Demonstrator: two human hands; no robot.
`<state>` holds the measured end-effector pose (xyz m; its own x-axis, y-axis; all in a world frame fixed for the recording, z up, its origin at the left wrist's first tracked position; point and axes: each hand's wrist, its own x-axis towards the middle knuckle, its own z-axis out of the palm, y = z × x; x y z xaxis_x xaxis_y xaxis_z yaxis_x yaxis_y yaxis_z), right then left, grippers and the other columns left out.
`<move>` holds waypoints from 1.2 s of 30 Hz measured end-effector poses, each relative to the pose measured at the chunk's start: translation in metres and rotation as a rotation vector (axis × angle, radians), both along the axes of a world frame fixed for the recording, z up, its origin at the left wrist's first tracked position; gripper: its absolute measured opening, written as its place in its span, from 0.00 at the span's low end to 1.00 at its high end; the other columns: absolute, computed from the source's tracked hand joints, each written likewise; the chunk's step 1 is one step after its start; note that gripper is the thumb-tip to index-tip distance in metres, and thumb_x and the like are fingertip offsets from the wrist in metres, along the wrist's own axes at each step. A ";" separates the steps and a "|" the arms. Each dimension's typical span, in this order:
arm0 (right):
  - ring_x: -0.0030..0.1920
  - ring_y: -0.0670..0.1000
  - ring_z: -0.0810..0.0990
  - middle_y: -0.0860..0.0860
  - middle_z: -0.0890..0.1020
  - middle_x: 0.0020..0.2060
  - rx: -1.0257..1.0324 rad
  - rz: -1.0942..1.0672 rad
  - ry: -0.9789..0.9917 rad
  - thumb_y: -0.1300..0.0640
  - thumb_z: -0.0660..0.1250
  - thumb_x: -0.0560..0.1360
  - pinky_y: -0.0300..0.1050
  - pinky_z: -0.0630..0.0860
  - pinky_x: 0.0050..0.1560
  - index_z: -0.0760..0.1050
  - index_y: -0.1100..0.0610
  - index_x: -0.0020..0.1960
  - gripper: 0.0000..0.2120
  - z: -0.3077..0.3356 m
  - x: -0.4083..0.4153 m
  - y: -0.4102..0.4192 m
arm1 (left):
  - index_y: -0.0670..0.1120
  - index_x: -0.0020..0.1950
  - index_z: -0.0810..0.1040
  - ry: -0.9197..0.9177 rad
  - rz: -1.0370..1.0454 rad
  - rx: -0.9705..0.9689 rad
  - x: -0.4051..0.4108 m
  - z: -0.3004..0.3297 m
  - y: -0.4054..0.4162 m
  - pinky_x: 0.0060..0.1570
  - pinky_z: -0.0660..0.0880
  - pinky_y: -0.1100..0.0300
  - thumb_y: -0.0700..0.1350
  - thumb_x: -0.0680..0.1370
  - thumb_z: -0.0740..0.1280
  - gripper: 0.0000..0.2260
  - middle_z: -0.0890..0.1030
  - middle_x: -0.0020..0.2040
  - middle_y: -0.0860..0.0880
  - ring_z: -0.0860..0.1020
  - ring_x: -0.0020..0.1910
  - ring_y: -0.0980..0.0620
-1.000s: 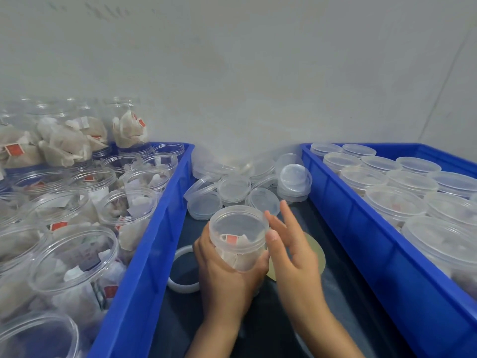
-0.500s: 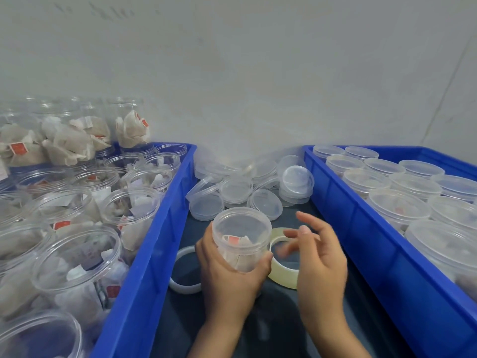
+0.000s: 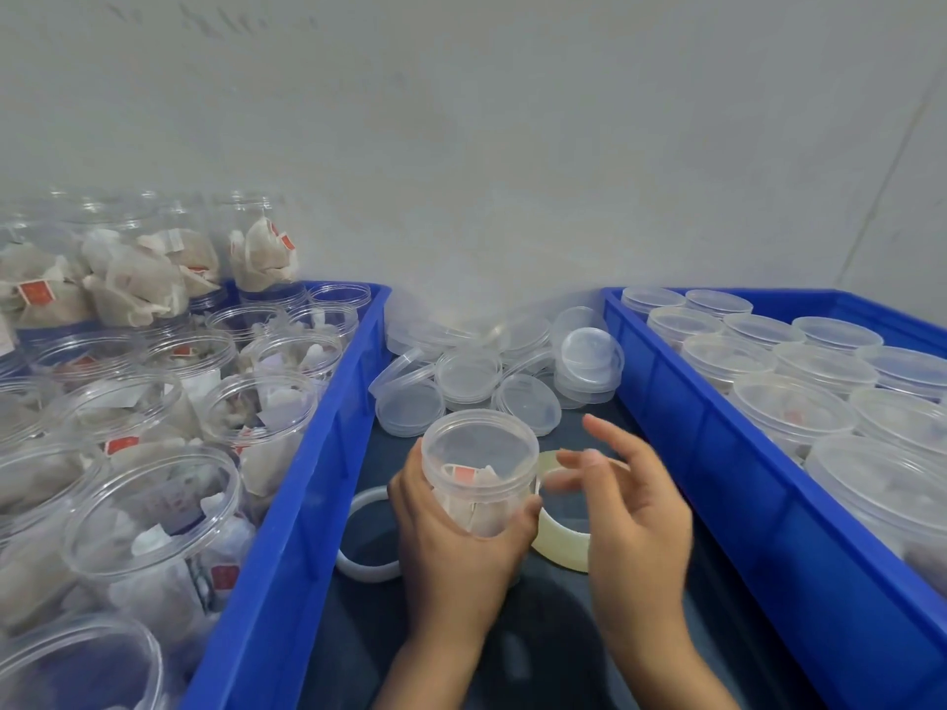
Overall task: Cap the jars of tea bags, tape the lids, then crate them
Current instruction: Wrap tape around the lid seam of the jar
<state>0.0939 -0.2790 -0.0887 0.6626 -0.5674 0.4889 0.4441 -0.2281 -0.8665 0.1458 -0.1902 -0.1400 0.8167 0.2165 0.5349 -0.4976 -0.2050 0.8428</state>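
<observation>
My left hand (image 3: 451, 545) grips a clear capped jar of tea bags (image 3: 479, 468) upright over the dark table between two blue crates. My right hand (image 3: 630, 509) hovers just right of the jar, blurred, fingers spread and loosely bent, holding nothing. A yellowish roll of tape (image 3: 561, 535) lies on the table under the right hand's fingers and beside the jar. A pile of loose clear lids (image 3: 492, 371) lies behind the jar.
The left blue crate (image 3: 302, 484) holds several uncapped jars of tea bags. The right blue crate (image 3: 727, 479) holds several capped jars. A white ring (image 3: 358, 535), possibly another tape roll, lies left of my left hand. A grey wall stands close behind.
My right hand has come off the jar's lid and moved right and down, over the tape roll. The left hand and jar have stayed in place.
</observation>
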 end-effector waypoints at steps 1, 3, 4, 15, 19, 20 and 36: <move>0.39 0.43 0.82 0.50 0.84 0.32 0.053 -0.022 -0.026 0.66 0.62 0.77 0.30 0.74 0.41 0.77 0.49 0.53 0.14 0.002 -0.001 -0.001 | 0.44 0.68 0.68 0.001 0.001 -0.001 0.000 0.000 0.000 0.50 0.58 0.84 0.51 0.55 0.81 0.44 0.66 0.55 0.63 0.64 0.54 0.79; 0.38 0.42 0.81 0.49 0.84 0.35 0.078 0.001 -0.024 0.66 0.62 0.77 0.28 0.73 0.39 0.76 0.49 0.53 0.14 0.005 0.000 -0.003 | 0.45 0.68 0.68 -0.002 0.000 -0.010 -0.001 0.001 0.000 0.49 0.58 0.84 0.57 0.54 0.77 0.45 0.67 0.56 0.63 0.64 0.55 0.79; 0.42 0.40 0.81 0.46 0.85 0.40 0.063 0.027 -0.008 0.66 0.63 0.76 0.28 0.73 0.42 0.76 0.47 0.54 0.15 0.004 0.001 -0.003 | 0.45 0.67 0.68 -0.006 0.001 -0.008 -0.001 0.001 -0.001 0.50 0.58 0.84 0.57 0.54 0.77 0.45 0.67 0.55 0.63 0.64 0.55 0.79; 0.57 0.29 0.72 0.21 0.73 0.51 -0.273 0.152 0.193 0.46 0.63 0.71 0.24 0.67 0.54 0.69 0.29 0.55 0.16 -0.005 0.007 0.006 | 0.43 0.67 0.68 -0.014 0.022 -0.032 -0.005 0.010 -0.001 0.47 0.60 0.84 0.64 0.57 0.70 0.44 0.67 0.53 0.63 0.65 0.54 0.80; 0.55 0.37 0.78 0.33 0.80 0.51 -0.161 0.102 0.104 0.56 0.67 0.74 0.40 0.76 0.56 0.76 0.42 0.55 0.13 -0.010 0.007 0.003 | 0.46 0.68 0.67 0.006 0.007 -0.022 -0.003 0.007 0.000 0.49 0.60 0.84 0.62 0.55 0.72 0.45 0.67 0.55 0.63 0.65 0.55 0.79; 0.55 0.38 0.79 0.36 0.82 0.51 -0.115 0.109 0.099 0.58 0.67 0.74 0.43 0.76 0.56 0.77 0.46 0.55 0.12 -0.011 0.007 0.003 | 0.47 0.68 0.67 0.012 0.003 -0.024 -0.002 0.006 0.001 0.50 0.60 0.83 0.62 0.54 0.72 0.45 0.67 0.55 0.63 0.65 0.55 0.78; 0.60 0.34 0.73 0.32 0.75 0.60 -0.098 0.399 0.144 0.47 0.78 0.52 0.27 0.72 0.47 0.61 0.34 0.66 0.46 -0.002 0.006 -0.002 | 0.53 0.64 0.69 0.046 -0.115 0.036 -0.009 0.014 0.005 0.46 0.68 0.77 0.62 0.52 0.73 0.42 0.77 0.52 0.61 0.75 0.52 0.67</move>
